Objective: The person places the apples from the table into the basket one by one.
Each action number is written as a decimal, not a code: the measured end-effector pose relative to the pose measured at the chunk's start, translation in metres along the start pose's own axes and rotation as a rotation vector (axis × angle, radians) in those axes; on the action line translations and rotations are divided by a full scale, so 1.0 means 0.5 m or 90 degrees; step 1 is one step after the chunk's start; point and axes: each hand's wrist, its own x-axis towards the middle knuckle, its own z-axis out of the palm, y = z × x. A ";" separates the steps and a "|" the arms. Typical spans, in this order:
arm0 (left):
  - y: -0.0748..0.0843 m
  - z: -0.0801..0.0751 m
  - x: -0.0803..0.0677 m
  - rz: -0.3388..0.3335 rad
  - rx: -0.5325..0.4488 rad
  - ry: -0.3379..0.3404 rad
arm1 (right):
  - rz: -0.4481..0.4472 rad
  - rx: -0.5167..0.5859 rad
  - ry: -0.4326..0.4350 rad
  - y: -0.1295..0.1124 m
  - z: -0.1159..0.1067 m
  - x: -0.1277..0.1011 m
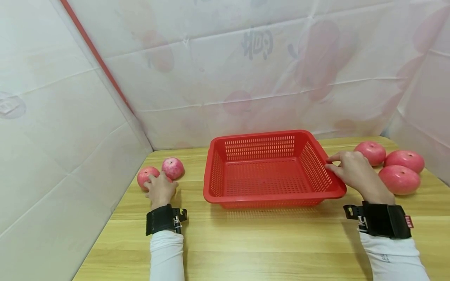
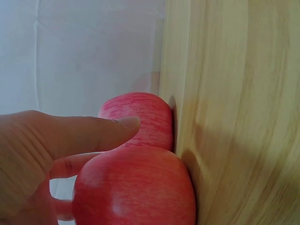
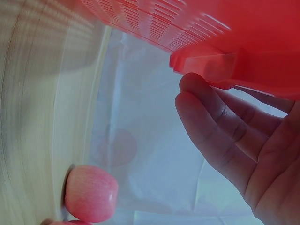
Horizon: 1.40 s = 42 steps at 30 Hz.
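My left hand (image 1: 162, 190) reaches down over apples at the table's left side, fingers spread. A red apple (image 1: 147, 176) lies at its left and a mottled pink apple (image 1: 172, 168) just beyond it. The left wrist view shows a near red apple (image 2: 136, 190) beside the fingers, with the straight thumb (image 2: 93, 133) passing in front of a streaked apple (image 2: 150, 119); contact with the near apple is unclear. My right hand (image 1: 355, 171) holds the right rim of a red plastic basket (image 1: 267, 198), which contains nothing. Its fingers (image 3: 206, 117) lie along the rim's outside; the thumb's grip is partly hidden.
Three pink apples sit close together right of the basket: one at the back (image 1: 370, 153), one at the right (image 1: 405, 160) and one in front (image 1: 400, 180). White printed sheeting (image 1: 211, 70) walls the wooden table (image 1: 253, 242) at the back and sides.
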 end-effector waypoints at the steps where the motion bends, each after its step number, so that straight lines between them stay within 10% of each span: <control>1: 0.000 0.001 0.000 0.001 0.000 0.000 | 0.001 0.002 -0.001 0.001 0.000 0.000; 42: -0.010 -0.013 -0.005 0.020 -0.053 -0.038 | -0.035 -0.005 0.029 0.009 0.004 0.001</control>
